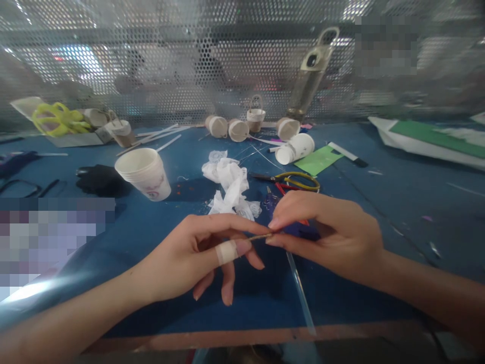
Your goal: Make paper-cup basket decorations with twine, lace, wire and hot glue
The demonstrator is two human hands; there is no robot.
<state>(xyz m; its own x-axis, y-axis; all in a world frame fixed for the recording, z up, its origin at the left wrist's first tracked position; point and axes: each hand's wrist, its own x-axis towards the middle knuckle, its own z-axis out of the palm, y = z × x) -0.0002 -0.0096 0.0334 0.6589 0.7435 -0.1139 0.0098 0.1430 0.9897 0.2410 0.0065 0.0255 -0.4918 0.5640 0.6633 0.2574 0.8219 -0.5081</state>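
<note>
A short brown piece of twine runs between my two hands above the front of the blue table. My left hand, with a pale bandage on its thumb, pinches one end between thumb and fingers. The other end is pinched by the thumb and forefinger of my right hand. Behind my right hand lies a dark blue glue gun, partly hidden, with a clear glue stick reaching toward the table edge. Crumpled white lace lies just beyond my hands, beside yellow-handled scissors.
Stacked paper cups stand at left near a black object. Small twine-wrapped cups line the back, with a tipped paper cup and green paper. A clear bottle stands against the perforated metal screen.
</note>
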